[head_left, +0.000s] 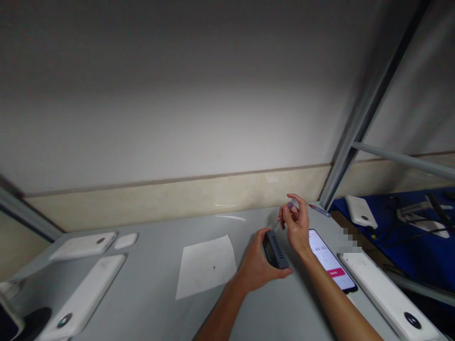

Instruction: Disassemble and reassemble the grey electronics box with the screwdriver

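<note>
My left hand (256,265) grips a small dark grey box with a row of vent slots (275,249), held on edge just above the grey table (149,303). My right hand (296,222) is closed in a pinch on a thin screwdriver with a pale handle (284,214). Its tip points down at the top end of the box. A sheet of white paper (207,266) lies to the left of my hands, with a tiny dark speck on it.
A phone with a lit screen (330,260) lies right of my hands. White flat devices lie at the left (83,245), front left (87,296) and right (386,293). A pen (319,210) rests by a metal post (359,123). Blue bench (408,246) at far right.
</note>
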Demonstrator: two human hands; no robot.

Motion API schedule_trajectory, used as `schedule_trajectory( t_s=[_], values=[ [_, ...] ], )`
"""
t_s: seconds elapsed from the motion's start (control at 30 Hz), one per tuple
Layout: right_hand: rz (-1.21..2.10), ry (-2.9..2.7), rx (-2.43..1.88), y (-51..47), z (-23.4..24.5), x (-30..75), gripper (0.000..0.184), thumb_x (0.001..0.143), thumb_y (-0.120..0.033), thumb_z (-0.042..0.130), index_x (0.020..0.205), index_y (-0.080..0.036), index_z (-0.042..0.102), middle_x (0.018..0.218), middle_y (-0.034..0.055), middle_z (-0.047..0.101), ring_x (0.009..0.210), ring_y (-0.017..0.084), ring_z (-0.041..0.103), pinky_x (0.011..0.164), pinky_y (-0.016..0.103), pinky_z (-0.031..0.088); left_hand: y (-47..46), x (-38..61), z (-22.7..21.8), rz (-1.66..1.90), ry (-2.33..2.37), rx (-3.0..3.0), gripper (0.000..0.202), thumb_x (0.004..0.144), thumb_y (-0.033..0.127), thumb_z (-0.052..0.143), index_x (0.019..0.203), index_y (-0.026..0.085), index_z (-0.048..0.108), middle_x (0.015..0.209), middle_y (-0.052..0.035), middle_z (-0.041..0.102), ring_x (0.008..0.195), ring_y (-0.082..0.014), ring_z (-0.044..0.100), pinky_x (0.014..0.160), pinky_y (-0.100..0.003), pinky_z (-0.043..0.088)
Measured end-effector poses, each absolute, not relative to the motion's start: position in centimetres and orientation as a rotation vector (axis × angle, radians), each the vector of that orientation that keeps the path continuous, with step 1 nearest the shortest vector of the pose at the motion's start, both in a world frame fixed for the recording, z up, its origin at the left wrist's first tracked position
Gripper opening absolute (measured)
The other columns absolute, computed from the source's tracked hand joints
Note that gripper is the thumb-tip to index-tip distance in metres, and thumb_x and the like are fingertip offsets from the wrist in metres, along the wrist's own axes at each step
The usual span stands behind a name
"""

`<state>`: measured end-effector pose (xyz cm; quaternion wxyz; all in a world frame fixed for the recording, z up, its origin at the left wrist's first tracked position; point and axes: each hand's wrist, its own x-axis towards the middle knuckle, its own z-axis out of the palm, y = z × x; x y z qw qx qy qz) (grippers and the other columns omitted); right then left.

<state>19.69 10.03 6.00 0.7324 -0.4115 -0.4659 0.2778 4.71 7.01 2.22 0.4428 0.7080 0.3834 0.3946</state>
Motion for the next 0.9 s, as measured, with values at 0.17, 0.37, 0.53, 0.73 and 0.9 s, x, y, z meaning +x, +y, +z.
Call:
schedule_trajectory(
  t_s=[0.17, 0.37, 0.53, 0.73, 0.9],
  values=[
    [0.619, -1.067, -0.91, 9.8, 5.9, 19.6, 0.04, 0.095, -0.042, 0.066, 0.129, -0.028, 0.052, 0.074, -0.0049, 0.057, 0.057, 0.013, 0.055, 0.045, 0.021, 0.04, 7.0, 4.7, 2.1, 0.983, 0.929, 1.769, 0.097, 0.05, 0.027, 0.099, 0.134, 0.023, 0.049, 0.132, -0.0098, 0.062, 0.12, -0.0292, 0.06, 0.109, -0.048, 0.046],
    [0.601, -1.103, -0.917, 9.6, 6.0, 19.2, 0.041, 0.095, -0.039, 0.065, 0.132, -0.028, 0.053, 0.074, -0.0047, 0.054, 0.06, 0.013, 0.054, 0.048, 0.023, 0.04, 7.0, 4.6, 1.9, 0.99, 0.921, 1.776, 0.099, 0.049, 0.03, 0.1, 0.133, 0.024, 0.049, 0.131, -0.01, 0.062, 0.12, -0.0297, 0.06, 0.108, -0.048, 0.047],
    [0.61, -1.149, -0.935, 9.6, 6.3, 18.9, 0.035, 0.097, -0.037, 0.063, 0.13, -0.029, 0.053, 0.076, -0.0044, 0.053, 0.064, 0.014, 0.054, 0.054, 0.024, 0.042, 7.1, 4.5, 1.9, 0.972, 0.937, 1.784, 0.099, 0.05, 0.032, 0.1, 0.134, 0.024, 0.048, 0.132, -0.01, 0.061, 0.119, -0.0293, 0.06, 0.107, -0.048, 0.048],
    [0.695, -1.287, -0.884, 9.1, 7.2, 19.0, 0.028, 0.101, -0.043, 0.057, 0.123, -0.027, 0.059, 0.074, -0.0029, 0.058, 0.067, 0.016, 0.056, 0.064, 0.029, 0.046, 7.2, 4.5, 2.0, 0.938, 0.946, 1.828, 0.099, 0.051, 0.032, 0.099, 0.135, 0.024, 0.047, 0.133, -0.0099, 0.06, 0.121, -0.0301, 0.059, 0.108, -0.049, 0.047],
    [0.725, -1.234, -0.782, 8.6, 8.3, 18.6, 0.024, 0.099, -0.048, 0.059, 0.102, -0.025, 0.064, 0.082, 0.0018, 0.066, 0.077, 0.019, 0.063, 0.076, 0.035, 0.05, 7.0, 4.6, 2.1, 0.94, 0.945, 1.835, 0.1, 0.052, 0.033, 0.099, 0.137, 0.025, 0.047, 0.135, -0.0102, 0.06, 0.123, -0.0309, 0.058, 0.109, -0.05, 0.046]
  ],
)
